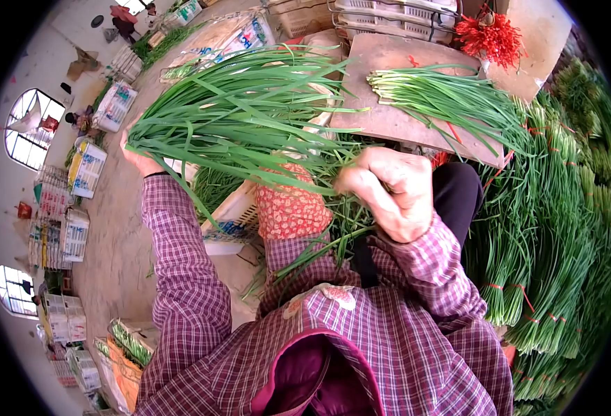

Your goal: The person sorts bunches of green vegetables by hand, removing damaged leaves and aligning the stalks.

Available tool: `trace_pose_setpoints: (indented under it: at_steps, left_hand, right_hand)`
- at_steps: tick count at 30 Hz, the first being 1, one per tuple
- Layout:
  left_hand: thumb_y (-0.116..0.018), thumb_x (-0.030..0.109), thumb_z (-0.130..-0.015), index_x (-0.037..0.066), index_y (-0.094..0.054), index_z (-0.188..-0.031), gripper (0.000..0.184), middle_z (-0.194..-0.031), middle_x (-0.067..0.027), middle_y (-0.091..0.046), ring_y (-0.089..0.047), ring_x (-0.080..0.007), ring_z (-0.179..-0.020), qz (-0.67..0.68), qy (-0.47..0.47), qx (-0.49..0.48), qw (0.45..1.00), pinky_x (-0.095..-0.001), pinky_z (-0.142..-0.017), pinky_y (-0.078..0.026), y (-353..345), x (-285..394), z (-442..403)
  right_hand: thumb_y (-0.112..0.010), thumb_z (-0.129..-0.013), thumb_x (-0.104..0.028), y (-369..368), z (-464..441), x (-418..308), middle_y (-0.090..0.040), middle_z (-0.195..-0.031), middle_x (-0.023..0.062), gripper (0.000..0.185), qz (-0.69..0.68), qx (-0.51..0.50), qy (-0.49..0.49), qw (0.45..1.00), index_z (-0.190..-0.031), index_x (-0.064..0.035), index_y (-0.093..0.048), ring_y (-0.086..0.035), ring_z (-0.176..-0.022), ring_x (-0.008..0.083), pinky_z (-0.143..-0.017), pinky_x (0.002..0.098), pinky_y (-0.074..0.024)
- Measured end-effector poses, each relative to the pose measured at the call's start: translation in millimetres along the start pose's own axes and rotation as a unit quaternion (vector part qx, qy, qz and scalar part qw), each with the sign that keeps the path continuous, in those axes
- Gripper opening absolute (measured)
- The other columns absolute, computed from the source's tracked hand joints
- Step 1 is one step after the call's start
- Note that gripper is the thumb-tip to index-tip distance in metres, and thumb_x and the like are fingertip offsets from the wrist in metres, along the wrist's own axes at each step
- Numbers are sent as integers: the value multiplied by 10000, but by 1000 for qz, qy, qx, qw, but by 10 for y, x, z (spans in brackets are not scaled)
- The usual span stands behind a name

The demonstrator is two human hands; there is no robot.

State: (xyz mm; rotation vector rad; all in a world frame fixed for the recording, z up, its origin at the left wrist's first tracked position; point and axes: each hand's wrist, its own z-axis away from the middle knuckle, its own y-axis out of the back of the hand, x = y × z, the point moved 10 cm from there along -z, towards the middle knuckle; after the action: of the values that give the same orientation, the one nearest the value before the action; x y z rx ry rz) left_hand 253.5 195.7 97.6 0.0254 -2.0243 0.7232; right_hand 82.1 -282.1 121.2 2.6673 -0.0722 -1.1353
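Note:
My left hand point(137, 154) is closed around the base of a large loose bunch of garlic chives point(236, 111), whose long green leaves fan out to the right. Fingers curled in a pinch, my right hand point(392, 193) is beside the leaf ends, and one chive leaf runs up to its fingertips. On the board point(381, 55) ahead lies a smaller bundle of chives point(444, 97), pale stems to the left. Loose leaves are scattered over my lap, near a red floral sleeve cover point(293, 208).
Tied chive bundles point(541, 229) are piled high at my right. A cluster of red ties point(489, 38) hangs beyond the board. A white crate point(232, 225) with greens stands below the held bunch. More crates point(115, 105) line the left, with people farther off.

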Motion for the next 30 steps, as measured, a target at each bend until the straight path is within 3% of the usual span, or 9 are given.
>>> trace_pose_setpoints:
  at_steps: [3, 6, 8, 10, 12, 15, 19, 27, 30]
  left_hand:
    - [-365, 313, -934, -65, -581, -1118, 473, -1094, -198, -630, -605, -327, -984, 3, -3, 33, 999, -439, -902, -487, 125, -27, -33]
    - [-405, 318, -926, -35, -599, -1078, 431, -1070, -174, -638, -608, -301, -966, -117, -78, 1, 990, -422, -877, -493, 243, -11, -122]
    - [-440, 325, -919, -8, -612, -1037, 393, -1050, -155, -645, -610, -281, -951, -156, -107, -14, 982, -411, -856, -496, 302, -53, -228]
    - [-437, 324, -919, -6, -610, -1025, 388, -1047, -156, -644, -610, -286, -949, 51, -3, -24, 998, -412, -855, -495, 296, -267, -290]
    - [-447, 320, -914, -9, -610, -1041, 389, -1060, -157, -643, -609, -287, -956, 75, -2, -57, 996, -411, -863, -496, 154, -229, -210]
    - [-356, 216, -964, -60, -524, -1219, 411, -1211, -220, -572, -587, -348, -1060, 30, 31, 38, 998, -485, -953, -474, 128, -221, -67]
    - [-453, 299, -900, -20, -622, -1030, 384, -1032, -152, -655, -620, -271, -959, 6, -42, -8, 999, -387, -867, -507, -43, -133, 113]
    - [-440, 267, -926, -21, -614, -1040, 355, -1030, -150, -653, -629, -271, -950, -2, -54, -47, 997, -388, -853, -525, -20, -200, 48]
    - [-431, 240, -941, -19, -608, -1048, 332, -1029, -148, -651, -636, -261, -932, 56, 11, -67, 996, -380, -825, -543, 34, -356, -58]
  right_hand:
    - [-653, -842, -198, -8, 71, 183, -614, -702, 102, 159, -57, -95, -127, 986, -808, -42, -657, -616, -614, 261, -566, 350, -486]
    - [-660, -819, -195, -120, 4, 61, -636, -780, 98, 132, 77, -30, -3, 997, -872, -73, -669, -634, -679, 287, -598, 378, -510]
    - [-640, -818, -214, -258, 29, 234, -629, -813, 100, 183, 197, -59, -59, 977, -958, -103, -675, -641, -736, 307, -629, 403, -524]
    - [-627, -830, -222, -352, 4, 319, -628, -830, 102, 193, 233, -45, -48, 970, -983, -112, -669, -639, -731, 314, -621, 409, -521]
    - [-636, -822, -216, -433, -47, 353, -625, -839, 117, 219, 230, -34, -49, 971, -1016, -117, -656, -640, -725, 311, -619, 415, -519]
    - [-652, -803, -227, -510, -122, 393, -623, -812, 160, 270, 266, -33, -54, 962, -1052, -125, -633, -644, -691, 330, -619, 439, -520]
    - [-672, -762, -204, -646, -199, 481, -626, -839, 154, 314, 242, -25, -10, 970, -1066, -146, -622, -644, -704, 352, -620, 447, -518]
    - [-672, -750, -146, -524, -232, 476, -547, -1108, 152, 344, 283, 11, -16, 959, -1083, -144, -587, -635, -835, 336, -667, 439, -518]
    - [-672, -747, -139, -508, -207, 484, -555, -1074, 147, 388, 314, 46, 31, 948, -1124, -142, -582, -627, -896, 316, -692, 434, -520]
